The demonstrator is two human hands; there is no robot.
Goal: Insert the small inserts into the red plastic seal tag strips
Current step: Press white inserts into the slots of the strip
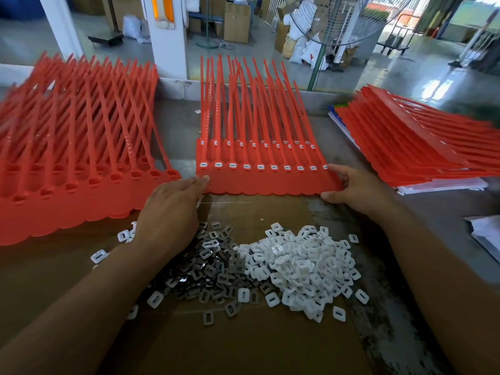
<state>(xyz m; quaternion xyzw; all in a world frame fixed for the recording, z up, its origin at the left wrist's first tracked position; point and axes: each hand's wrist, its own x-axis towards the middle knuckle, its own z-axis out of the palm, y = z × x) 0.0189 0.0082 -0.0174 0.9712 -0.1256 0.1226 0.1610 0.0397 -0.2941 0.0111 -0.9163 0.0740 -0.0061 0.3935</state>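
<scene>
A red seal tag strip (267, 182) lies in the middle of the table, its long tails pointing away from me. Each of its sockets holds a white insert (246, 166). My left hand (173, 209) holds the strip's left end by the fingertips. My right hand (351, 188) grips the right end, thumb at the near edge and fingers on top. In front of the strip lie a heap of white plastic inserts (305, 266) and a heap of grey metal inserts (211, 269), spread on brown cardboard (243, 342).
A stack of red strips with unfilled sockets (75, 158) sits at the left. Another stack of red strips (416, 142) rests on papers at the right. White paper (487, 234) lies at the right edge. A pillar and a fan stand beyond the table.
</scene>
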